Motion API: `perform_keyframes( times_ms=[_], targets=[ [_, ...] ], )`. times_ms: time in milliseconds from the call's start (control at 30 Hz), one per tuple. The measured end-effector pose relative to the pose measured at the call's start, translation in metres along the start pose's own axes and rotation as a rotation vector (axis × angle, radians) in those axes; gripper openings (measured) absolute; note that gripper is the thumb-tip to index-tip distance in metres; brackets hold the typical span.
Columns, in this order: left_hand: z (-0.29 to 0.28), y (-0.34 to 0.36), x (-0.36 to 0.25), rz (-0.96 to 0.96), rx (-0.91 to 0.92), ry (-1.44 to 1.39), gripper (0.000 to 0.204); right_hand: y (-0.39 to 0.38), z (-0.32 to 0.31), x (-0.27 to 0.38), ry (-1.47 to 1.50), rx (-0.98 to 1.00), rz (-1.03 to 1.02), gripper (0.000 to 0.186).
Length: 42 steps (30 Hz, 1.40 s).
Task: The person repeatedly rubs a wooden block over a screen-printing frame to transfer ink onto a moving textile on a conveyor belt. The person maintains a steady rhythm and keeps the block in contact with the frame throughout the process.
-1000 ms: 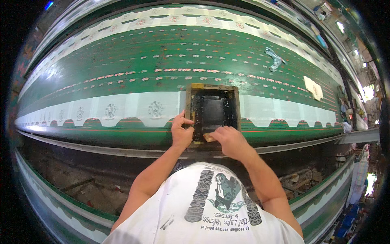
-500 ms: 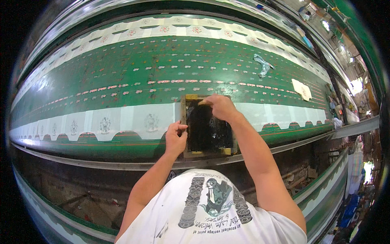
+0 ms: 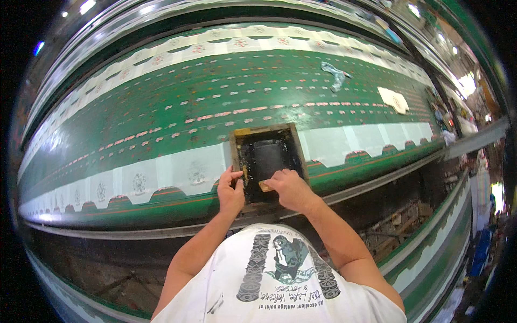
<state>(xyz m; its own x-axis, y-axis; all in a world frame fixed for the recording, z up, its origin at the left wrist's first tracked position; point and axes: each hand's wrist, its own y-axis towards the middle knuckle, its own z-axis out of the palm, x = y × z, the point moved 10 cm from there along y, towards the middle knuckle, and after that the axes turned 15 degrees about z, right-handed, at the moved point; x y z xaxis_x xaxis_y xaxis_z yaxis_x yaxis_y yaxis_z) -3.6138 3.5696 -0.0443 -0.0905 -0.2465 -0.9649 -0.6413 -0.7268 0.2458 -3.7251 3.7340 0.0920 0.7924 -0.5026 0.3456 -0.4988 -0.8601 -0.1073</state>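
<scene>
A wooden printing screen point(image 3: 297, 148) with dark, ink-smeared mesh lies over the white cut fabric pieces point(image 3: 161, 175) near the table's front edge. The fingers of my left hand point(image 3: 231, 192) are bent around the left side of its frame. Inside the frame, near its lower end, my right hand point(image 3: 291, 190) is closed on a squeegee; a pale wooden end of the squeegee point(image 3: 265, 186) shows beside the fingers, while its blade is hidden. Left of the screen, several fabric pieces bear dark printed motifs; pieces to the right look plain.
The long green table point(image 3: 161, 116) carries rows of small red and white marks. A light-blue rag point(image 3: 337, 75) and a cream cloth piece point(image 3: 393, 100) lie toward the far right. Another fabric row with reddish prints point(image 3: 241, 44) runs along the back. A metal rail point(image 3: 371, 185) borders the front edge.
My right hand has drawn the squeegee from the screen's far end toward me, near its lower end. My left hand stays at the frame's left side. The whole view has tilted slightly.
</scene>
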Motion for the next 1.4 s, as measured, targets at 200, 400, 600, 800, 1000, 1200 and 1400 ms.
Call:
perform_keyframes(
  times_ms=[200, 400, 600, 800, 1000, 1200, 1400],
  targets=[
    [0.006, -0.002, -0.035, 0.149, 0.066, 0.308, 0.042, -0.037, 0.012, 0.000, 0.066, -0.054, -0.003, 0.042],
    [0.005, -0.004, -0.027, 0.127, 0.009, 0.258, 0.040, -0.063, -0.017, -0.027, 0.278, -0.166, 0.001, 0.044],
    [0.026, -0.004, -0.065, 0.219, -0.043, 0.128, 0.033, -0.107, -0.034, -0.137, 0.515, -0.506, 0.343, 0.035],
    [0.116, -0.011, -0.091, 0.290, -0.052, 0.221, 0.031, -0.137, -0.040, -0.229, 0.744, -0.411, 0.455, 0.033],
    [0.210, -0.018, -0.084, 0.291, -0.053, 0.203, 0.030, -0.162, -0.068, -0.310, 0.758, -0.462, 0.435, 0.030],
    [0.255, -0.025, -0.076, 0.243, -0.085, 0.141, 0.030, -0.176, -0.080, -0.359, 0.697, -0.405, 0.396, 0.028],
    [0.266, -0.030, -0.073, 0.139, -0.095, 0.122, 0.030, -0.177, -0.103, -0.328, 0.459, -0.501, 0.152, 0.030]
  ],
)
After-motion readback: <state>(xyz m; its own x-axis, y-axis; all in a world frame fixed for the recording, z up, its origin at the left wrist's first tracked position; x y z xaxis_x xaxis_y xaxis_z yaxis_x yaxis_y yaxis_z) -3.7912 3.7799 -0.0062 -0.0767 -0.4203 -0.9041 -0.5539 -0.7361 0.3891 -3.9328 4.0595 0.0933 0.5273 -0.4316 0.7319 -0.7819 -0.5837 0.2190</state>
